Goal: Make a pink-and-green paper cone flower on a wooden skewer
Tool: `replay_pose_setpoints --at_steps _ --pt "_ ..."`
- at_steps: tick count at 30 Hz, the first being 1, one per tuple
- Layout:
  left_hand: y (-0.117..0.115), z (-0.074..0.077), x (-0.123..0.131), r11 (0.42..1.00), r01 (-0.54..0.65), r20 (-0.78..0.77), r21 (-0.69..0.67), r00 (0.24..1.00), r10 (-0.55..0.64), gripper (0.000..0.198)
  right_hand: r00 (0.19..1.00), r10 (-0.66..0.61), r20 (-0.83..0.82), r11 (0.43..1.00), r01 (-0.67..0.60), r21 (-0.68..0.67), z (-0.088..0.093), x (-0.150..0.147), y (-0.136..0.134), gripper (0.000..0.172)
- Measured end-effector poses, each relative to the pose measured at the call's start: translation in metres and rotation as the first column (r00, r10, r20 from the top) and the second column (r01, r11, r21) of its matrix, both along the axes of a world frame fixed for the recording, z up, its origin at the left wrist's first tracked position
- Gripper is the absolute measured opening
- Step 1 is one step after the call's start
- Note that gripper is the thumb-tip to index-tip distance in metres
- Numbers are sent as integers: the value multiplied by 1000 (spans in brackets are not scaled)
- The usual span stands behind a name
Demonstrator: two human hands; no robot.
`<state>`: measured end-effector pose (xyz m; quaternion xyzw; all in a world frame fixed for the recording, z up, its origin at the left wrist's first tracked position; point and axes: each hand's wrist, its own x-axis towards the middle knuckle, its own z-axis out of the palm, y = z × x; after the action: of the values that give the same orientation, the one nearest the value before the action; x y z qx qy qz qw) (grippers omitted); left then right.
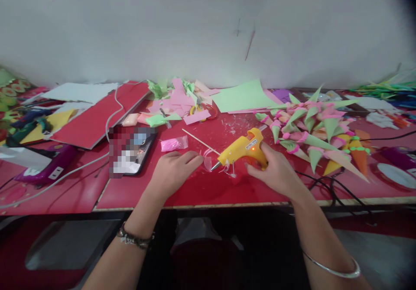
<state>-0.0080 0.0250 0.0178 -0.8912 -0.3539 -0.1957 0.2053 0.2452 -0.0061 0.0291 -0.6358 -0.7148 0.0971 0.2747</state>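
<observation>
My right hand (276, 168) is wrapped round the grip of a yellow hot glue gun (238, 148) with a lit orange light. Its metal nozzle points left and down toward my left hand (177, 168). The fingers of that hand are pressed together, and what they hold, if anything, is hard to make out. Just by its fingertips is a small clear round piece with pink edges (208, 162), which the nozzle tip meets or nearly meets. A thin wooden stick (198, 140) lies behind. Near the left hand is a small pink packet (174, 144).
Left of my hands lies a phone (138, 151), with a red board (104, 114) behind it. Paper scraps (177, 99) and green sheets (240, 96) line the back. Several pink and green paper cones (308, 129) are piled right, above black cables (328, 186). A purple glue gun (48, 166) lies far left.
</observation>
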Motion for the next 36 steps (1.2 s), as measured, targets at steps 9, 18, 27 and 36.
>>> replay_pose_setpoints --at_steps 9,18,27,36 --pt "0 0 0 1000 7 12 -13 1000 -7 17 1000 6 -5 1000 -6 -28 0 0 1 20" --pt "1 0 1 999 -2 34 -40 999 3 18 1000 19 -4 1000 -19 -12 -2 0 1 17" --pt "0 0 1 1000 -2 15 14 1000 1 15 1000 6 -9 999 -6 -42 0 0 2 17" --pt "-1 1 1 1000 17 43 7 999 -18 15 1000 -9 11 999 9 -40 -1 1 2 16"
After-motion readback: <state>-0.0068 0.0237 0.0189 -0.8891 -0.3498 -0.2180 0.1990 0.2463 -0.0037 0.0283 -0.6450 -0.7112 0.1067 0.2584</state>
